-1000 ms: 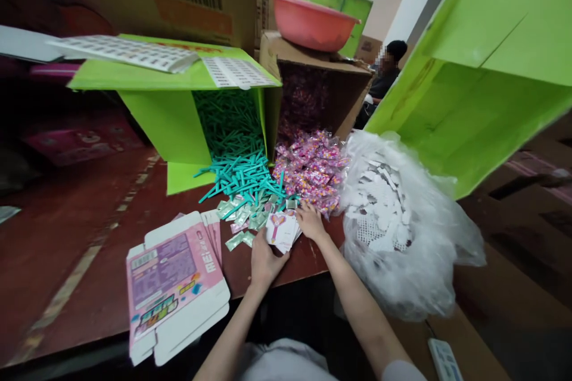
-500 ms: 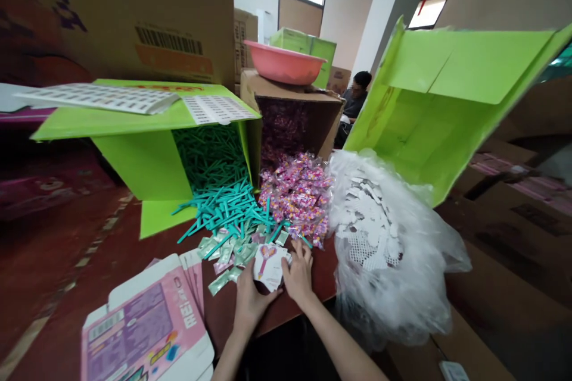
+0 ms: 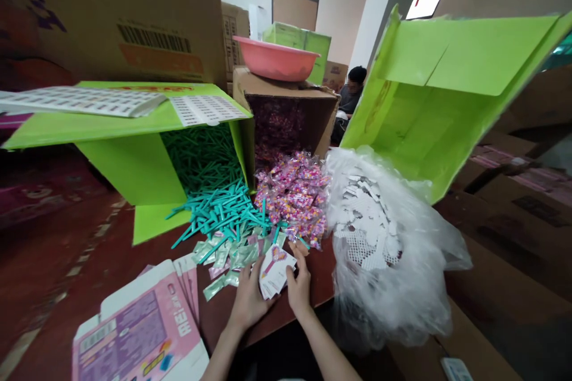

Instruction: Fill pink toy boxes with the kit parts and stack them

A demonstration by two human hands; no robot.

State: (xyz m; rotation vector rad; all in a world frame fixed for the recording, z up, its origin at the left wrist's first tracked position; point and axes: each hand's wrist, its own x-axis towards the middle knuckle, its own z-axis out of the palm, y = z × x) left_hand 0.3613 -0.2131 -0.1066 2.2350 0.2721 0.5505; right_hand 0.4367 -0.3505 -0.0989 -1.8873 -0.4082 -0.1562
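Note:
A small stack of white printed cards [image 3: 276, 269] with a pink heart-topped wand picture is held between my two hands, tilted, near the table's front edge. My left hand [image 3: 249, 294] grips the stack's left side. Thumb and fingers of my right hand [image 3: 299, 283] close on its right side. Just beyond lie green and pink sachets [image 3: 243, 253] and a heap of teal sticks [image 3: 226, 211]. Clear bags of pink, purple and orange beads [image 3: 297, 196] spill out behind the cards.
Flattened pink boxes [image 3: 143, 327] lie at the left. A clear plastic bag [image 3: 415, 274] of white pegboard pieces [image 3: 369, 226] stands at the right. Behind are a green carton [image 3: 129, 166], a brown carton [image 3: 330, 107] with a pink basin [image 3: 277, 59] on top, and a seated person [image 3: 351, 95].
The card stack has turned in my hands and shifted slightly right. My right-hand fingers have moved in against its right edge. The camera view has shifted a little.

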